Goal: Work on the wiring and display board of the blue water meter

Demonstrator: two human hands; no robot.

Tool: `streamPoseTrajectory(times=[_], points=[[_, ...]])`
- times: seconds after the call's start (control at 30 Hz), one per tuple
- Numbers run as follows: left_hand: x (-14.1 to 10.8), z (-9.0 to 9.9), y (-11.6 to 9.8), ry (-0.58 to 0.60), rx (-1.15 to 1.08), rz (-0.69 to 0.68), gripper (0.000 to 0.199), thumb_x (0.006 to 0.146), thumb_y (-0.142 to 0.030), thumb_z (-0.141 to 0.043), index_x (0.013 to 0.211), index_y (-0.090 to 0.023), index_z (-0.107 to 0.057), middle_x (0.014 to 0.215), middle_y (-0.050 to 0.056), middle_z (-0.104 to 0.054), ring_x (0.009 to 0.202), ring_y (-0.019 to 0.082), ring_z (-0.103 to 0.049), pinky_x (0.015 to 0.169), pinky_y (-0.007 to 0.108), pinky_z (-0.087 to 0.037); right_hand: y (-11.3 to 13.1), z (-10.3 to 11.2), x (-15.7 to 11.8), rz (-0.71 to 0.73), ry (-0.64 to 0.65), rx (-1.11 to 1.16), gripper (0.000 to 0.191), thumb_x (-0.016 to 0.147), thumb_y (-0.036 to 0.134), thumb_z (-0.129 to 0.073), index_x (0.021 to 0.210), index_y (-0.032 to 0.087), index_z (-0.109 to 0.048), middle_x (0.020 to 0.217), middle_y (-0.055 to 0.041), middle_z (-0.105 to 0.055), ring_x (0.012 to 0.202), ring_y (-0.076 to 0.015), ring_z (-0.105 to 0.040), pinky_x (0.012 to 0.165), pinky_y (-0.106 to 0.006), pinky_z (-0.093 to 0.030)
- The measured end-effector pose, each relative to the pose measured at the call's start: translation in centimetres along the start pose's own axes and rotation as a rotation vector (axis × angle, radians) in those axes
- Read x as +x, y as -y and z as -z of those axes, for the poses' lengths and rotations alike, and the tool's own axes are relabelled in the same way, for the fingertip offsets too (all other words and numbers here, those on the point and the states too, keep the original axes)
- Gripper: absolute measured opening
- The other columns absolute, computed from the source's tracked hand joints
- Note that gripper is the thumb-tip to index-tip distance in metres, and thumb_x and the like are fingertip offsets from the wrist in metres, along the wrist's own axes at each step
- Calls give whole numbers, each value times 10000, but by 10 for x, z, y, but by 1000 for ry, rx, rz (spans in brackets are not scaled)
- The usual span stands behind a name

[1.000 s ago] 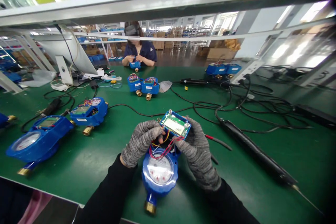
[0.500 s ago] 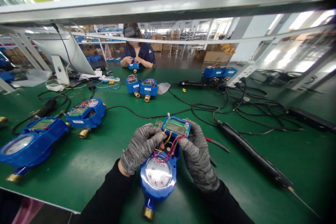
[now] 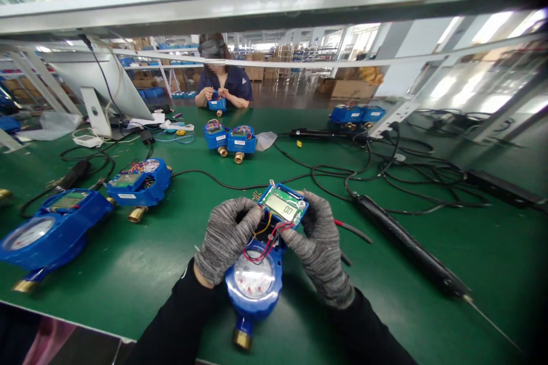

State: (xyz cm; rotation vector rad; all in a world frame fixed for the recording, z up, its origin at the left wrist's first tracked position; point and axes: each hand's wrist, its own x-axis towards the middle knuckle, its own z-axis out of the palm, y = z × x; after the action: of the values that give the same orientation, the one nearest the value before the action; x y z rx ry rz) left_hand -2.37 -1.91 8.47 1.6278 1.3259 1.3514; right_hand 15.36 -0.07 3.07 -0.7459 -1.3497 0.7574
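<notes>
A blue water meter with a round clear dial and brass fitting lies on the green table between my hands. Above its open housing, a display module with a green circuit board and a lit LCD is tilted, joined by red and yellow wires. My right hand, in a grey knit glove, grips the module's right side, thumb in front. At its left edge my left hand, gloved alike, is closed with thumb and fingers together; its fingertips are partly hidden.
Blue meters stand at left, with others further back. A black soldering-iron-like tool and red-and-black-handled tool lie at right near tangled cables. Small brass-coloured bits lie behind the module. A co-worker sits opposite.
The display module has turned and tilted, so its LCD reads more clearly. My left fingers have moved up from the wires to the module's left edge. My view has shifted slightly.
</notes>
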Motion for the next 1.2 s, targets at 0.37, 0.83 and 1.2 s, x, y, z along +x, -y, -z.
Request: streamPoseTrajectory(times=[0.37, 0.83, 1.2], points=[[-2, -5, 4, -155, 424, -136, 126, 842, -263, -627, 779, -191, -708, 791, 66, -705, 778, 217, -614, 774, 351, -451, 8, -5, -5, 46, 3, -158, 656, 737, 308, -854, 1308, 301, -531, 1262, -80, -553, 1163, -316, -565, 1027, -523, -457], [4, 4, 17, -74, 200, -7, 114, 752, -293, -751, 763, -183, -721, 820, 68, -672, 853, 241, -581, 851, 399, -446, 5, -20, 0, -182, 14, 392, 449, 781, 352, -823, 1177, 279, -624, 1122, -8, -686, 1013, -205, -653, 877, -298, -541], [8, 29, 17, 195, -456, -8, 530, 834, -309, -741, 1334, -248, -576, 1410, 87, -588, 1372, 274, -479, 1153, 425, -375, 17, -19, 2, -262, 77, 470, 424, 784, 329, -822, 1162, 289, -634, 1130, 17, -702, 1014, -185, -657, 877, -274, -534]])
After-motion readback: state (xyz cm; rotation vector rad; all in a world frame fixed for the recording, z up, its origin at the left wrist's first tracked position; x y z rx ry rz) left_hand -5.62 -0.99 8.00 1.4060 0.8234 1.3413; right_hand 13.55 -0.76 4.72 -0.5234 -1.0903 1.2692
